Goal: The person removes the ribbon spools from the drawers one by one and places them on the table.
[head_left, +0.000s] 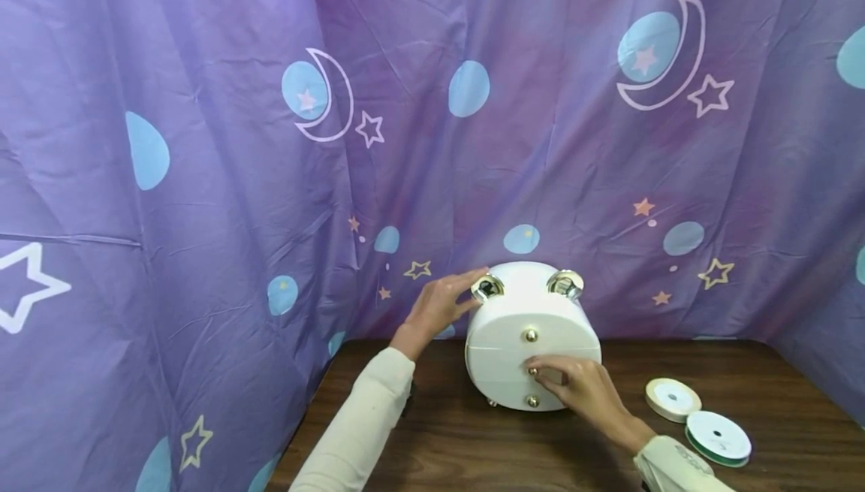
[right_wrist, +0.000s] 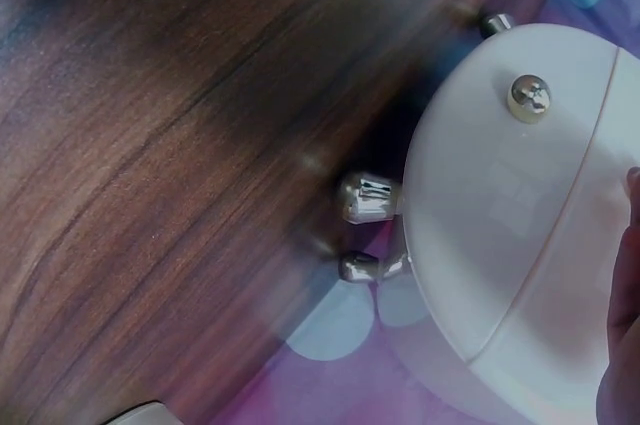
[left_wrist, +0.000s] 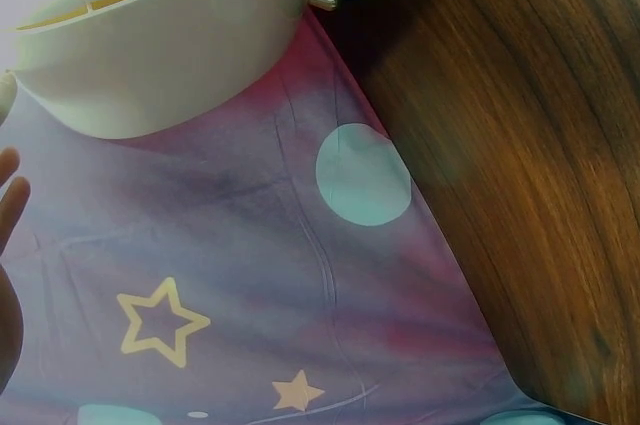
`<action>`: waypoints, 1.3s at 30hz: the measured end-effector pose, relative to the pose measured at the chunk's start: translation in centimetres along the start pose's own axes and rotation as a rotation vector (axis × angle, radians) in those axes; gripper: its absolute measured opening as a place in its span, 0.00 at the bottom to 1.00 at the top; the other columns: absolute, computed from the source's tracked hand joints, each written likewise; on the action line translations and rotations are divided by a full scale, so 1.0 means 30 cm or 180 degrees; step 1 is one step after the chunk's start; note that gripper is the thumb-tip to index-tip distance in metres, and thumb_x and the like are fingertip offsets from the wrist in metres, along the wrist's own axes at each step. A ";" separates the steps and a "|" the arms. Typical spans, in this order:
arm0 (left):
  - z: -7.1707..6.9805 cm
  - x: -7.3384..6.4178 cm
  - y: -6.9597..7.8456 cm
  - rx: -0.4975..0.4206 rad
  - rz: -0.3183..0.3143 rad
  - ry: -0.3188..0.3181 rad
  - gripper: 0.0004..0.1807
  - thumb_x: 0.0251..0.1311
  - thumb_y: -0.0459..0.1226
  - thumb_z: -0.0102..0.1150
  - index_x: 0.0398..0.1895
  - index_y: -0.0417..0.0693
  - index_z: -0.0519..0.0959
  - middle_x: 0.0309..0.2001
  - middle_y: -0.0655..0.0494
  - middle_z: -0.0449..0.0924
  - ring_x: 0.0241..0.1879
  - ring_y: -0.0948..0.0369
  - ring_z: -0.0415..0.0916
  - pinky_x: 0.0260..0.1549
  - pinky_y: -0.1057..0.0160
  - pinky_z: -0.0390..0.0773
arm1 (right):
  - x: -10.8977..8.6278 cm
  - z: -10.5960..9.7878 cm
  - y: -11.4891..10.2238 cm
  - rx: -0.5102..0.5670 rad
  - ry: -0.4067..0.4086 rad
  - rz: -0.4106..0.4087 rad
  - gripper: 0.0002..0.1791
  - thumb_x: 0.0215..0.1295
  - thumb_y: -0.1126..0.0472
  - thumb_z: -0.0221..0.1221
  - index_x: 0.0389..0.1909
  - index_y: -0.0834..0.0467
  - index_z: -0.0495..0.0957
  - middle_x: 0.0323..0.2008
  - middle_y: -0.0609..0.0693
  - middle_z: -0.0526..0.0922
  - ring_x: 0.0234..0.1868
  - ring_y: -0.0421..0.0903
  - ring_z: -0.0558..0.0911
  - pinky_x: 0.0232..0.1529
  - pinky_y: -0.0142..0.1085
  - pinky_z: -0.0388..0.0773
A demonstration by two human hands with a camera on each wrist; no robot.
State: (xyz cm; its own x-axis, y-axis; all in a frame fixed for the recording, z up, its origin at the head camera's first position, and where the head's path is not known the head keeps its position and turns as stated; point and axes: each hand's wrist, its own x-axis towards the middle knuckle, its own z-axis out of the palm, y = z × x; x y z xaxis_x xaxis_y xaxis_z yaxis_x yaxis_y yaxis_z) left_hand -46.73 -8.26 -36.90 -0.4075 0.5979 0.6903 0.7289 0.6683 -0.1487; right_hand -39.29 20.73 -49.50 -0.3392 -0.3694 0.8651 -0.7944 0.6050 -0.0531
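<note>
A white rounded jewelry box [head_left: 500,364] stands on small metal feet on the wooden table, its front lined with three gold knobs. My right hand [head_left: 586,389] pinches the middle knob [head_left: 532,371] between thumb and fingers. At the box's upper left side, my left hand [head_left: 438,306] reaches out with fairly straight fingers, right beside a shiny gold ring-shaped fitting [head_left: 488,287]. A matching fitting [head_left: 565,284] sits on the upper right. In the right wrist view the lower knob [right_wrist: 529,98] and a seam across the white front show. A gold-coloured line runs along the box [left_wrist: 170,85] in the left wrist view.
Two ribbon spools lie to the right on the table [head_left: 432,454]: a cream one [head_left: 673,399] and, nearer, a white one with a green edge [head_left: 718,438]. Behind the box hangs a purple curtain [head_left: 419,176] with moons and stars, also along the left side.
</note>
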 end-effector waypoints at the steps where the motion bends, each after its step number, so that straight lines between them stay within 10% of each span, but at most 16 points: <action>1: -0.001 0.000 0.001 0.0006 -0.0009 -0.0009 0.37 0.61 0.46 0.75 0.74 0.57 0.74 0.66 0.55 0.80 0.54 0.57 0.86 0.44 0.64 0.87 | 0.000 0.000 0.000 0.0004 -0.0001 0.0005 0.30 0.38 0.69 0.82 0.45 0.42 0.90 0.42 0.36 0.91 0.40 0.41 0.90 0.42 0.35 0.86; 30: -0.001 -0.001 -0.001 0.0052 -0.0016 0.0043 0.37 0.60 0.46 0.76 0.73 0.56 0.74 0.66 0.58 0.79 0.53 0.58 0.86 0.47 0.64 0.86 | -0.063 -0.012 0.010 0.0155 0.0180 -0.0475 0.18 0.51 0.63 0.76 0.45 0.48 0.91 0.45 0.42 0.91 0.41 0.41 0.90 0.48 0.23 0.82; 39: 0.005 -0.003 0.006 0.0032 -0.0018 0.0036 0.37 0.60 0.45 0.76 0.74 0.56 0.74 0.66 0.58 0.79 0.54 0.58 0.85 0.46 0.65 0.86 | -0.160 0.023 0.038 0.0147 -0.0199 -0.0233 0.33 0.34 0.65 0.83 0.48 0.44 0.89 0.44 0.39 0.91 0.39 0.40 0.90 0.45 0.23 0.83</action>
State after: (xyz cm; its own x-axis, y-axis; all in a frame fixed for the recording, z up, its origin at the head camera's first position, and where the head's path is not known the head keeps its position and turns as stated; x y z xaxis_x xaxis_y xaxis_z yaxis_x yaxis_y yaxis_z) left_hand -46.64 -8.13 -37.09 -0.4053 0.5890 0.6991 0.7209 0.6762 -0.1518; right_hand -38.91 22.72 -54.05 -0.3091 -0.4555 0.8349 -0.8401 0.5422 -0.0152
